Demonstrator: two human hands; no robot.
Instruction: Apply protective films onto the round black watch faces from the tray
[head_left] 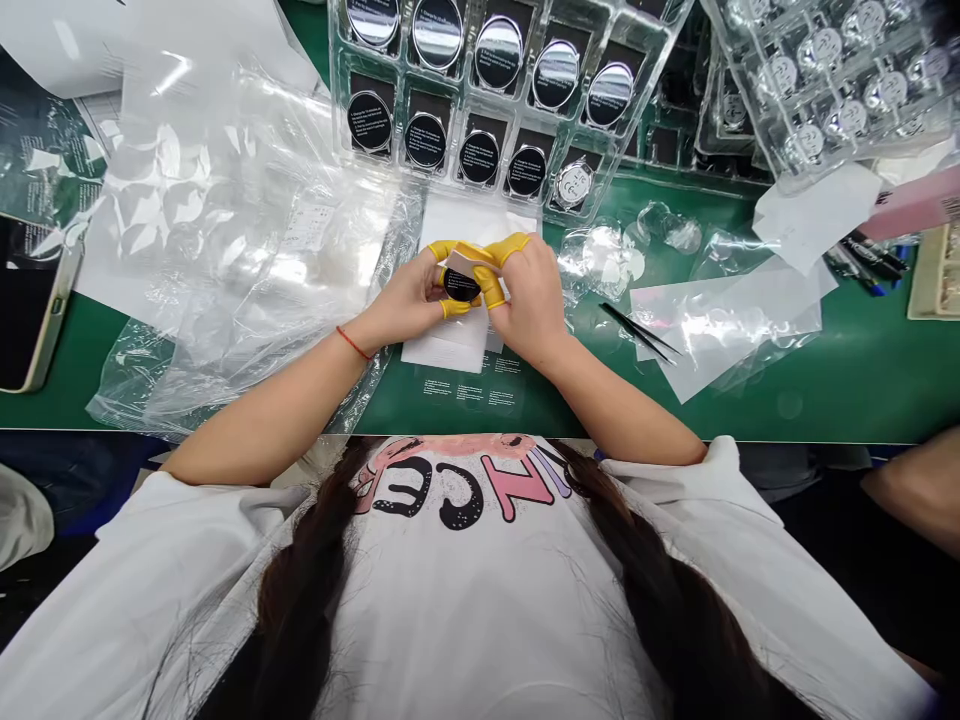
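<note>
Yellow finger cots cover several fingertips of both hands. My left hand grips a round black watch face by its edge; small white text shows on it. My right hand pinches a flat, pale tan piece and holds it at the upper edge of the watch face. What this piece is made of I cannot tell. Both hands are above white paper sheets on the green table. Just beyond them is a clear plastic tray with round watch faces in its compartments; one at the near right shows a silver, printed side.
Clear plastic sheeting spreads across the left, beside a phone. Black tweezers lie at right, partly over a translucent sheet. Another tray of silver parts, pens and a pink box are farther right.
</note>
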